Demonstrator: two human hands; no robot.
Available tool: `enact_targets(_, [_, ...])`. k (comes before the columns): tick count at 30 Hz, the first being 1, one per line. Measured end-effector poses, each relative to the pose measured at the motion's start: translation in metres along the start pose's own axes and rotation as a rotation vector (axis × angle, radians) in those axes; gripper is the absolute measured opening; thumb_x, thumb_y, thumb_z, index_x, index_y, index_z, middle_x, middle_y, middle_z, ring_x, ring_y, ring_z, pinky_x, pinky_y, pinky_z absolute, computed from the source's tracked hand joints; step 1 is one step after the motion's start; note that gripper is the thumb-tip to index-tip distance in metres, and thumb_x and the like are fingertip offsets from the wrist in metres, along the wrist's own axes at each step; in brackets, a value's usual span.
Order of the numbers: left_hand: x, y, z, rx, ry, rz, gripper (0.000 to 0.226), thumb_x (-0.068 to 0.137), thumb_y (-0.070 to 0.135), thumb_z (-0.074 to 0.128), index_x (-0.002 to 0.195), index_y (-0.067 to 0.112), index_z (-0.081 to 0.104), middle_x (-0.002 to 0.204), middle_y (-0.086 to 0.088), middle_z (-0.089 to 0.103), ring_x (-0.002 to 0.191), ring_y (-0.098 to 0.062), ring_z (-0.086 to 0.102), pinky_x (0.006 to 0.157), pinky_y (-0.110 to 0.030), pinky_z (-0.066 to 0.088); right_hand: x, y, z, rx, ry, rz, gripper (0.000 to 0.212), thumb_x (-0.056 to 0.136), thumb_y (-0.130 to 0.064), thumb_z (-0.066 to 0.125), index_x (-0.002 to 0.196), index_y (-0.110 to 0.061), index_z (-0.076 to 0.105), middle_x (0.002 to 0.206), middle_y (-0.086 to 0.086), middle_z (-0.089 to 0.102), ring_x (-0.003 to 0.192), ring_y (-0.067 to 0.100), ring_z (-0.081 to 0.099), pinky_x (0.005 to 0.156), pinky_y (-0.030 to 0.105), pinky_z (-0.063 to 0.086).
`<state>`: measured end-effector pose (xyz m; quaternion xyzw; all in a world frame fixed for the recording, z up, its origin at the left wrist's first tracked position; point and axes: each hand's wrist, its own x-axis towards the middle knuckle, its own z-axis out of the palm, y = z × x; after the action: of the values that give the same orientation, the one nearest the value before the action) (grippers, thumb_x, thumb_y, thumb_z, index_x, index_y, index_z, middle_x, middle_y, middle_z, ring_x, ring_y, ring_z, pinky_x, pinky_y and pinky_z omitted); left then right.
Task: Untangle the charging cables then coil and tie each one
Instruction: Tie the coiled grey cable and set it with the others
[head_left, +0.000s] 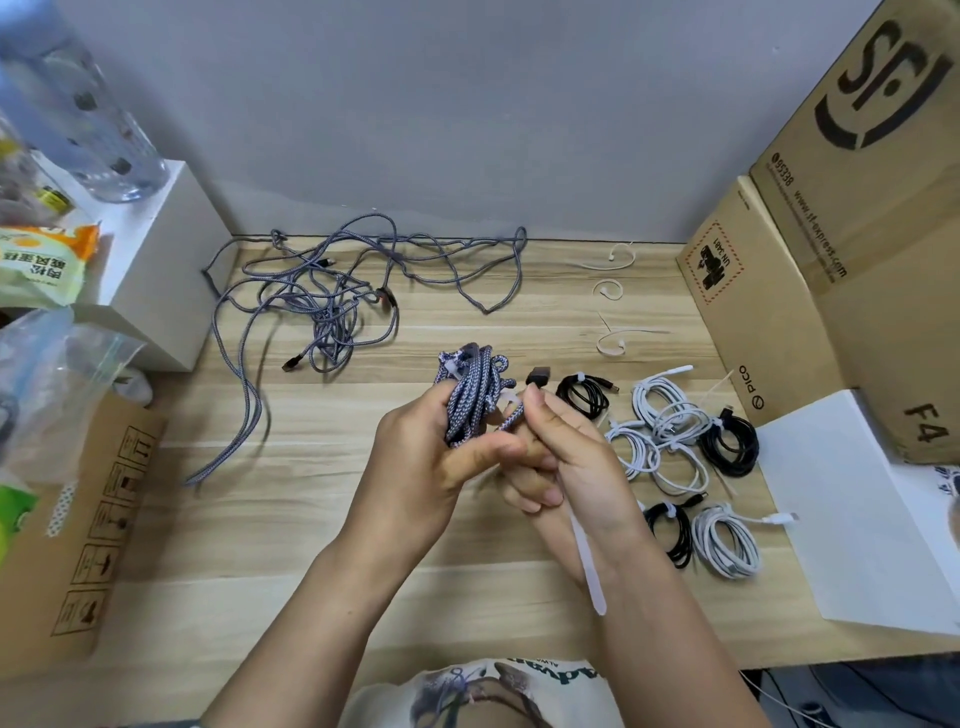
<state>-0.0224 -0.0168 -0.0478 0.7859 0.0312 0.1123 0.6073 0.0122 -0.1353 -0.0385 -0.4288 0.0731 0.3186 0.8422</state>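
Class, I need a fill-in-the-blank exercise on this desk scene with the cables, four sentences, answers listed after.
1. The left hand grips a coiled ____ braided cable.
2. The tangled cables lie on the ____ side of the desk.
3. The tied coils are black or ____.
4. A translucent ____ tie hangs below the right hand.

Answers: grey; left; white; cable

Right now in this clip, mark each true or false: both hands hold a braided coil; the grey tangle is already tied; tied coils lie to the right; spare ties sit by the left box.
1. Both hands hold the braided coil: true, left hand and right hand.
2. The grey tangle is tied: false, it lies loose.
3. Tied coils lie right: true.
4. Spare ties sit by the left box: false, near the right box.
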Motion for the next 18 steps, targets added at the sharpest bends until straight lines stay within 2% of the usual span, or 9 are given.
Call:
enact_targets(3, [-0.002,-0.001,-0.001,0.066,0.003,0.027,0.026,0.071,0.044,0.067,0.082,0.021,0.060,0.070,0.014,0.064,0.058,0.005,0.050,0.056,-0.010,0.038,0.002,0.002,-0.003,-0.033,0.030,0.040,0.030,0.081,-0.030,0.053,0.054,-0.021,0.059,0.043,-0.007,0.025,0.028,0.002,0.018,0.039,0.020,0.009])
enact_targets(5, [-0.004,-0.004,0.000,0.118,0.032,0.050,0.034,0.077,0.041,0.066,0.085,0.009,0.061,0.068,0.001,0.060,0.055,-0.001,0.043,0.053,-0.014,0.036,0.002,0.002,-0.003,-0.066,0.028,0.044,0.034,0.082,-0.030,0.053,0.050,-0.022,0.059,0.042,-0.007,0.024,0.028,0.002,0.018,0.039,0.020,0.009])
enact_targets(8, [-0.004,-0.005,0.000,0.169,0.059,0.060,0.036,0.079,0.037,0.066,0.083,0.002,0.057,0.066,-0.005,0.056,0.054,-0.003,0.040,0.051,-0.013,0.034,0.003,0.000,-0.003,-0.117,0.011,0.024,0.035,0.083,-0.031,0.052,0.050,-0.021,0.059,0.042,-0.007,0.024,0.028,0.002,0.018,0.039,0.020,0.010])
enact_targets(11, [-0.004,-0.003,-0.002,0.237,0.086,0.099,0.038,0.077,0.042,0.059,0.076,0.004,0.053,0.056,0.008,0.050,0.052,0.001,0.038,0.049,-0.008,0.028,0.003,-0.003,-0.004,-0.211,0.009,0.028,0.028,0.076,-0.035,0.055,0.053,-0.019,0.060,0.041,-0.006,0.030,0.028,0.003,0.022,0.037,0.018,0.016])
enact_targets(14, [-0.003,-0.007,-0.004,0.259,0.045,0.115,0.030,0.078,0.040,0.055,0.073,0.011,0.050,0.060,0.019,0.049,0.052,0.002,0.037,0.049,-0.006,0.025,0.004,-0.005,-0.010,-0.350,0.066,-0.029,0.023,0.076,-0.032,0.066,0.064,-0.014,0.057,0.048,-0.003,0.044,0.032,0.007,0.033,0.035,0.016,0.027])
enact_targets(16, [-0.003,-0.010,-0.005,0.268,0.032,0.111,0.029,0.078,0.042,0.054,0.070,0.015,0.045,0.059,0.016,0.046,0.051,-0.001,0.032,0.048,-0.008,0.024,0.004,-0.008,-0.016,-0.494,0.156,-0.127,0.018,0.076,-0.026,0.070,0.071,-0.016,0.056,0.057,-0.004,0.052,0.042,0.008,0.043,0.040,0.018,0.036])
enact_targets(18, [-0.004,-0.011,-0.007,0.270,0.010,0.106,0.026,0.077,0.044,0.054,0.070,0.023,0.041,0.060,0.016,0.045,0.052,-0.002,0.031,0.048,-0.010,0.023,0.005,-0.014,-0.020,-0.639,0.242,-0.285,0.015,0.078,-0.017,0.071,0.076,-0.019,0.056,0.067,-0.009,0.055,0.055,0.007,0.046,0.053,0.020,0.040])
